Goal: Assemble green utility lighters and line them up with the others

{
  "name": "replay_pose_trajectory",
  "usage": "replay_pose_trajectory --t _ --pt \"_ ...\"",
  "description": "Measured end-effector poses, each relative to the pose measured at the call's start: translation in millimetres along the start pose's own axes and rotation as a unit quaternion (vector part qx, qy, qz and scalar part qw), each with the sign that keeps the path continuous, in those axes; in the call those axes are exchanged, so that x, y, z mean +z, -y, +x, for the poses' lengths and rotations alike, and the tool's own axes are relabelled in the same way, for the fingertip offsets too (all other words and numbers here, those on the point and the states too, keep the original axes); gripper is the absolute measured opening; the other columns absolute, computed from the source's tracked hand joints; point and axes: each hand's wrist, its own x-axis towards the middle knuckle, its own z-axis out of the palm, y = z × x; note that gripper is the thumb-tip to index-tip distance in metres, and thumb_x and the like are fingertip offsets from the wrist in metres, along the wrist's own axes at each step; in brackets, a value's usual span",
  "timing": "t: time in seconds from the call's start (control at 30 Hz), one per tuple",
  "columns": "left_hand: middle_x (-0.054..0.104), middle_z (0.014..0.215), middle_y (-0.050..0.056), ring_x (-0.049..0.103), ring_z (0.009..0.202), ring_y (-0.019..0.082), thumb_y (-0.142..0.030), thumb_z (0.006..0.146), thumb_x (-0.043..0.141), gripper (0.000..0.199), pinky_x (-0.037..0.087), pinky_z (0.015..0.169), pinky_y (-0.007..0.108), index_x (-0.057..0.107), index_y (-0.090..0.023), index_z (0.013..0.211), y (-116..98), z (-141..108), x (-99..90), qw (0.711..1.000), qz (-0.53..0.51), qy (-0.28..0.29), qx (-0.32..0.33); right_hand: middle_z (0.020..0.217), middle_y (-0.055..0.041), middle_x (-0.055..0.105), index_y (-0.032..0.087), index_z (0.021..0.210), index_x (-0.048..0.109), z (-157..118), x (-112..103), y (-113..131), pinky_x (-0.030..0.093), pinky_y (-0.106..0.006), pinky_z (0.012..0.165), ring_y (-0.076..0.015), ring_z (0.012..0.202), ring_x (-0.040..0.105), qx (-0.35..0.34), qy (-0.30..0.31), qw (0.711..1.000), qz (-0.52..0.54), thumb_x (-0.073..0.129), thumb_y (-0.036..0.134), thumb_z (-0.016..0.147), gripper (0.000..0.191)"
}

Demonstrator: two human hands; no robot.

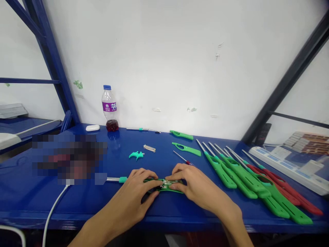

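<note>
An opened green long-nosed lighter (174, 190) lies on the blue table in front of me, its inner parts exposed. My left hand (138, 190) closes round its nozzle end, thumb and fingertips on the housing. From under that hand a metal tube with a teal collar (122, 179) sticks out leftward. My right hand (192, 181) is closed at the other end, its fingertips pinching at the clear inner part. Behind the hands are a teal trigger (136, 155), a small clear part with metal on it (149, 148), a screwdriver (183, 157) and green housing halves (186, 149).
Several green and red lighters (239, 171) lie on the right beside a white power strip (288, 168). At the back stand a bottle (109, 109), a white case (92, 128) and a metal rod (138, 129). A white cable (55, 206) hangs over the front left edge.
</note>
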Motion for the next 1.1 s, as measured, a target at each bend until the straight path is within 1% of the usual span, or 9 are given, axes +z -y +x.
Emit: replay_pose_trajectory --t 0.17,0.3,0.43,0.57,0.63,0.73,0.9,1.0,1.1 --pt "0.067 0.125 0.003 0.061 0.115 0.025 -0.015 0.103 0.059 0.038 0.05 0.103 0.046 0.066 -0.034 0.135 -2.7 -2.7 2.7 1.0 0.004 0.0 -0.007 0.116 0.0017 0.072 0.037 0.124 0.076 -5.4 1.2 -3.9 0.044 -0.03 0.092 -0.0201 0.106 0.066 -0.007 -0.009 1.0 0.012 0.06 0.032 0.107 0.024" --pt "0.062 0.138 0.006 0.054 0.13 0.027 -0.019 0.107 0.051 0.041 0.044 0.112 0.05 0.056 -0.032 0.146 7.1 1.4 -5.3 0.998 0.052 -0.025 -0.036 0.128 -0.0003 0.07 0.037 0.133 0.069 -5.8 5.7 -3.5 0.04 -0.035 0.107 -0.0239 0.122 0.061 -0.002 -0.059 0.998 0.023 0.054 0.04 0.109 0.029" --pt "0.063 0.136 0.011 0.056 0.128 0.03 -0.016 0.104 0.053 0.036 0.045 0.11 0.049 0.061 -0.023 0.138 26.3 15.2 -28.4 0.965 0.169 -0.035 -0.196 0.112 0.0006 0.073 0.034 0.111 0.075 -1.6 8.9 7.4 0.043 -0.033 0.098 -0.0232 0.109 0.064 -0.017 -0.03 0.999 0.038 0.064 0.041 0.104 0.015" --pt "0.071 0.111 0.011 0.069 0.106 0.031 -0.02 0.101 0.062 0.015 0.055 0.09 0.044 0.07 -0.017 0.114 31.5 26.2 -39.7 0.945 0.198 -0.027 -0.26 0.101 -0.0004 0.072 0.029 0.099 0.074 5.8 13.5 14.8 0.044 -0.032 0.086 -0.0235 0.097 0.064 0.002 -0.014 1.0 0.011 0.072 0.033 0.098 0.005" --pt "0.074 0.106 0.011 0.073 0.1 0.032 -0.026 0.101 0.066 0.016 0.058 0.084 0.044 0.07 -0.016 0.113 28.1 29.7 -37.9 0.934 0.208 -0.014 -0.289 0.097 -0.0008 0.072 0.027 0.096 0.074 8.7 15.1 15.1 0.044 -0.032 0.083 -0.0233 0.093 0.064 0.016 -0.003 1.0 0.0 0.073 0.031 0.096 0.004" --pt "0.074 0.111 0.011 0.073 0.099 0.029 -0.03 0.102 0.066 0.023 0.059 0.087 0.046 0.068 -0.014 0.119 23.7 36.0 -33.2 0.918 0.228 0.003 -0.325 0.096 -0.0002 0.071 0.026 0.094 0.073 9.3 15.1 14.4 0.043 -0.032 0.086 -0.0224 0.092 0.063 0.017 0.006 1.0 0.002 0.072 0.032 0.097 0.006" --pt "0.07 0.122 0.008 0.071 0.103 0.024 -0.036 0.102 0.068 0.029 0.061 0.09 0.045 0.066 -0.016 0.124 25.3 46.3 -35.9 0.911 0.24 0.033 -0.334 0.095 0.0009 0.071 0.027 0.096 0.073 4.8 12.5 16.0 0.042 -0.032 0.086 -0.0223 0.094 0.063 0.016 -0.007 1.0 0.009 0.071 0.032 0.098 0.006" --pt "0.072 0.111 0.009 0.073 0.096 0.024 -0.026 0.108 0.055 0.018 0.058 0.084 0.04 0.068 -0.016 0.115 22.1 43.5 -43.4 0.917 0.24 0.026 -0.318 0.095 0.0015 0.071 0.028 0.097 0.073 3.5 11.7 16.6 0.042 -0.032 0.082 -0.0221 0.093 0.062 0.019 -0.005 1.0 0.019 0.072 0.033 0.098 0.005" --pt "0.071 0.107 0.007 0.073 0.092 0.025 -0.022 0.112 0.043 0.024 0.052 0.075 0.033 0.067 -0.02 0.11 12.6 30.9 -48.7 0.931 0.231 0.019 -0.283 0.094 0.0024 0.071 0.028 0.097 0.073 3.6 11.0 15.2 0.042 -0.032 0.08 -0.0218 0.091 0.062 0.021 -0.011 0.999 0.028 0.072 0.034 0.098 0.006"
